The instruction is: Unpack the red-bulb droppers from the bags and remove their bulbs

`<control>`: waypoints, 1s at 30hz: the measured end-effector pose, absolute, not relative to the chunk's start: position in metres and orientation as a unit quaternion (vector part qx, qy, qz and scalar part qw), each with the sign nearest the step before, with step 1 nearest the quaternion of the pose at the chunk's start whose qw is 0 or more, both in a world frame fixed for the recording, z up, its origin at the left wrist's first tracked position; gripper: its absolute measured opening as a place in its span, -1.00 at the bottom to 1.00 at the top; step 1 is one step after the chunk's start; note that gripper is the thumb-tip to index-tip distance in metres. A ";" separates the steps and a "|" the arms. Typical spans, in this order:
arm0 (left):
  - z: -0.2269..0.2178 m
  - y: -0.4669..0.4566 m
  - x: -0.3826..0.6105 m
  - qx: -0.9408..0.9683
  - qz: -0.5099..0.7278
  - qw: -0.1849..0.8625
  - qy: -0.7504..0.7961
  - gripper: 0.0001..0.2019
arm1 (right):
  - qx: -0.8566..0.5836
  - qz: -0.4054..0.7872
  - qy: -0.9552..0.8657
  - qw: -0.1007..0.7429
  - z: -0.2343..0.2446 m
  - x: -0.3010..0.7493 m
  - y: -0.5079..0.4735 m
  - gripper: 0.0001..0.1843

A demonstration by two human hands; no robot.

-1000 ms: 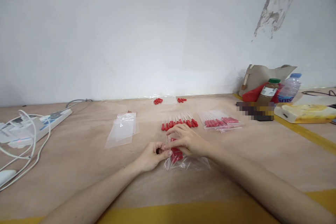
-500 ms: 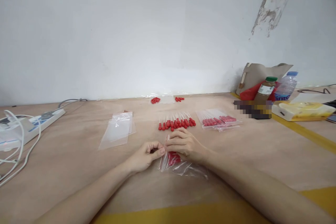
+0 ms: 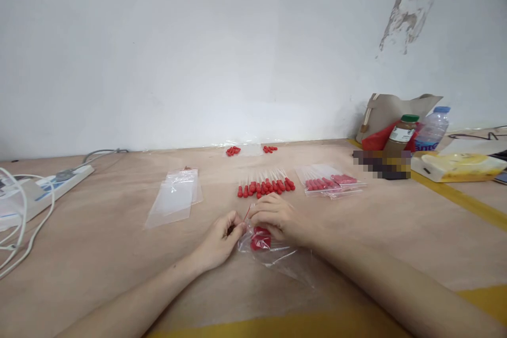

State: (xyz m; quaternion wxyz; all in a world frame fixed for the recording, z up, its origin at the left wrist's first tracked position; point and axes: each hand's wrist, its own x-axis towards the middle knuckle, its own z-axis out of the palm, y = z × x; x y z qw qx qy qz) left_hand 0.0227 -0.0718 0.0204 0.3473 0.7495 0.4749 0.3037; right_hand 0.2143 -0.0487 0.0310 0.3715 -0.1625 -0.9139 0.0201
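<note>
left hand (image 3: 220, 238) pinches zip bag (image 3: 282, 263) edge | right hand (image 3: 282, 220) curled, hold unclear | droppers (image 3: 260, 240) between may spill if pinch slips

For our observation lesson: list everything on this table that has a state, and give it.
Clear plastic bag between the hands: crumpled, red pieces inside; seal unclear
Left hand: pinching the bag's edge
Right hand: fingers curled over the bag, grip partly hidden
Red-bulbed clear-stemmed droppers: loose, clustered
Clear filled bags: lying flat
Translucent flat bags: overlapping
Green-capped brown bottle: capped
Blue-capped clear bottle: capped
</note>
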 end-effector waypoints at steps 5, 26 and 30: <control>0.008 -0.066 0.020 0.739 0.330 0.319 0.493 -0.83 | -0.198 0.194 -0.882 0.382 0.044 0.225 -0.048 -0.82; 0.014 -0.062 0.007 0.783 0.297 0.319 0.444 -0.78 | -0.446 0.111 -0.833 0.308 0.007 0.256 -0.068 -0.78; 0.018 -0.064 0.011 0.793 0.284 0.324 0.431 -0.79 | -0.430 0.067 -0.847 0.306 0.002 0.254 -0.067 -0.81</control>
